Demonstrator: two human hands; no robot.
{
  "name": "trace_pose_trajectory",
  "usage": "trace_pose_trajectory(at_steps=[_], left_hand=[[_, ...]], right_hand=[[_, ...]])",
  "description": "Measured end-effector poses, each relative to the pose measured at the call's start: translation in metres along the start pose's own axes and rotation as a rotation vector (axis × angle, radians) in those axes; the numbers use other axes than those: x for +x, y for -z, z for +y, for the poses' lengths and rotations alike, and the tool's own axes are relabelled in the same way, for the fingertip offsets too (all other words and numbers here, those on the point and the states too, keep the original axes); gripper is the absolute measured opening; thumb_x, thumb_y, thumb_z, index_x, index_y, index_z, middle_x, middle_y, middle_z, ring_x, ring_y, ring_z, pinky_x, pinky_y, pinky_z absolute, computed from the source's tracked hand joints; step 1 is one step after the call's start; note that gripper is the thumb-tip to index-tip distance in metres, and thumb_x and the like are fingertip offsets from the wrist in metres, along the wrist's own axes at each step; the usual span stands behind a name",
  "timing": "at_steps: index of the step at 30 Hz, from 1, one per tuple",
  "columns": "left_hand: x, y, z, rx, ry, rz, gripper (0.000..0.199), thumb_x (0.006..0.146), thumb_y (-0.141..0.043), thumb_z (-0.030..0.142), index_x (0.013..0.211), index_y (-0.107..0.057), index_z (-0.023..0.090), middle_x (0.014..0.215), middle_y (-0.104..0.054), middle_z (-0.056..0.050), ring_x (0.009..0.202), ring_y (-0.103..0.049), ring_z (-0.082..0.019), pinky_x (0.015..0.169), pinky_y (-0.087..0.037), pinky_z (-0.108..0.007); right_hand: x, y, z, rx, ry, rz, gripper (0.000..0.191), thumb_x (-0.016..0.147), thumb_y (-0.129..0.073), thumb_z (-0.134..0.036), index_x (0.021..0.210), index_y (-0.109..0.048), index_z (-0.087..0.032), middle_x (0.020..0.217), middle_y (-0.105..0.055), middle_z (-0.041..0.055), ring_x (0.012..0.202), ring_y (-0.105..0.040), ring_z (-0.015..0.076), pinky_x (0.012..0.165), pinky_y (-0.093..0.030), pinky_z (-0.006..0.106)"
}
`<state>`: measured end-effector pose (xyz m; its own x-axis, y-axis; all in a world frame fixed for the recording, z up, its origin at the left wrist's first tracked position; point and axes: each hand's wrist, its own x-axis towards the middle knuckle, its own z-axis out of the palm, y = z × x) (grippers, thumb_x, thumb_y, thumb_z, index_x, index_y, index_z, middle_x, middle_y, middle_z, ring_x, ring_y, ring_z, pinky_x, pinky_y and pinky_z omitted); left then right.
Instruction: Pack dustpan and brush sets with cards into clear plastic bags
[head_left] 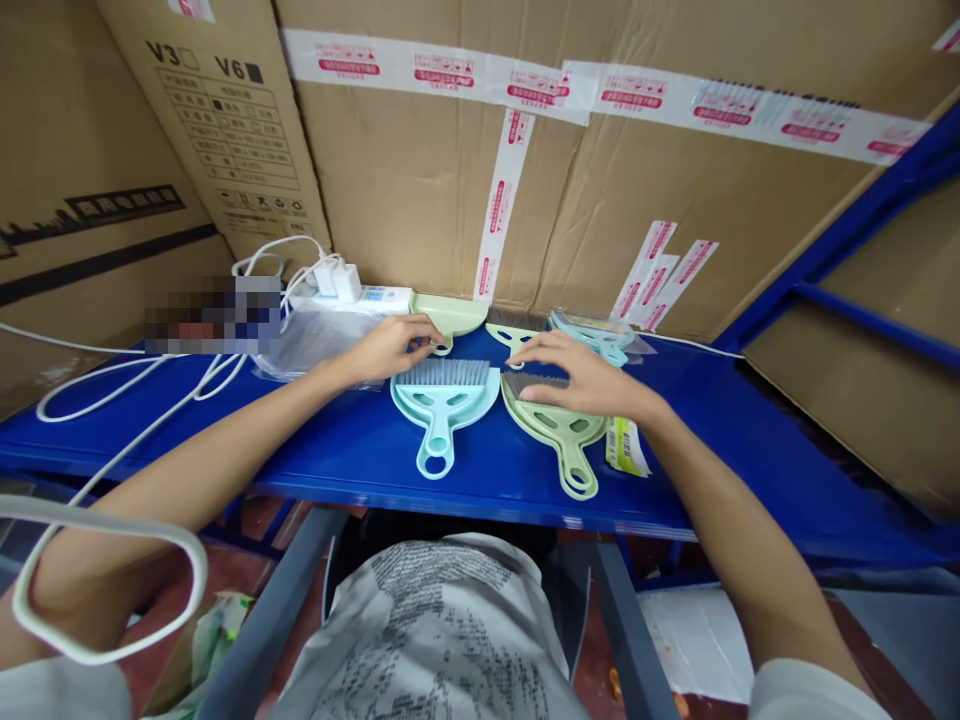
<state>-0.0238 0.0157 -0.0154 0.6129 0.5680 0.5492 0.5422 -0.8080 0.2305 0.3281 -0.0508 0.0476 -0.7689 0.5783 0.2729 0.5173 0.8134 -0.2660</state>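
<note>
My left hand [399, 345] has its fingers curled at the ring handle of a light green dustpan [457, 318] at the back of the table. In front of it lies a light blue dustpan [486, 400] with a matching blue brush [439, 400] nested on top, bristles facing away from me. My right hand [574, 372] hovers with thumb and fingers apart over a green brush [561, 425] lying in a green dustpan [517, 412]. Its thumb is near the dark bristles. Beyond my right fingers lies another green brush [517, 335] with dark bristles.
A bagged light blue brush set [596, 335] lies at the back right. A yellow-green label [626, 447] is beside the green set. Clear plastic bags [315, 340], a white power strip [386, 298] and loose cables lie left. Cardboard [420, 180] walls the blue table [330, 450].
</note>
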Motion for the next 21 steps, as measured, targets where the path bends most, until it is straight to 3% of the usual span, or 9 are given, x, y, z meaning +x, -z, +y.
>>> trace_pose_trajectory(at_steps=[3,7,11,15,21], left_hand=[[0.001,0.003,0.003,-0.017,0.002,0.017,0.025,0.098,-0.057,0.025,0.106,-0.08,0.018,0.104,-0.079,-0.01,0.091,-0.073,-0.023,0.084,-0.055,-0.035],[0.001,0.006,0.007,-0.029,0.015,0.044,0.023,0.096,-0.058,0.022,0.103,-0.08,0.018,0.102,-0.079,-0.009,0.087,-0.072,-0.021,0.081,-0.055,-0.033],[0.0,0.006,0.007,-0.013,0.011,0.064,0.023,0.096,-0.058,0.022,0.102,-0.08,0.019,0.099,-0.079,-0.009,0.086,-0.072,-0.021,0.08,-0.055,-0.033],[-0.001,0.004,0.005,-0.002,0.001,0.07,0.023,0.096,-0.058,0.022,0.101,-0.079,0.019,0.098,-0.079,-0.009,0.086,-0.073,-0.022,0.08,-0.054,-0.034],[0.001,0.005,0.009,-0.072,0.079,0.099,0.022,0.096,-0.06,0.027,0.098,-0.08,0.018,0.097,-0.08,-0.009,0.085,-0.073,-0.022,0.078,-0.055,-0.034]], right_hand=[[0.008,-0.027,-0.053,-0.067,0.251,-0.044,0.062,0.097,-0.074,-0.057,0.148,-0.065,-0.024,0.151,-0.063,0.0167,0.145,-0.054,0.0316,0.12,-0.044,0.053],[0.016,-0.063,-0.096,-0.403,0.346,-0.084,0.07,0.101,-0.067,-0.051,0.155,-0.056,-0.007,0.157,-0.057,0.028,0.149,-0.053,0.0388,0.12,-0.046,0.054],[0.022,-0.082,-0.106,-0.642,0.382,-0.072,0.05,0.104,-0.056,-0.032,0.139,-0.066,0.003,0.142,-0.069,0.028,0.133,-0.067,0.0359,0.114,-0.053,0.043],[0.016,-0.083,-0.109,-0.639,0.396,-0.019,0.033,0.104,-0.051,-0.021,0.125,-0.074,-0.011,0.129,-0.078,0.0165,0.116,-0.073,0.0282,0.096,-0.06,0.04],[0.004,-0.06,-0.114,-0.516,0.409,0.261,0.029,0.107,-0.051,-0.014,0.114,-0.078,-0.018,0.113,-0.083,0.0064,0.103,-0.074,0.0232,0.081,-0.06,0.038]])
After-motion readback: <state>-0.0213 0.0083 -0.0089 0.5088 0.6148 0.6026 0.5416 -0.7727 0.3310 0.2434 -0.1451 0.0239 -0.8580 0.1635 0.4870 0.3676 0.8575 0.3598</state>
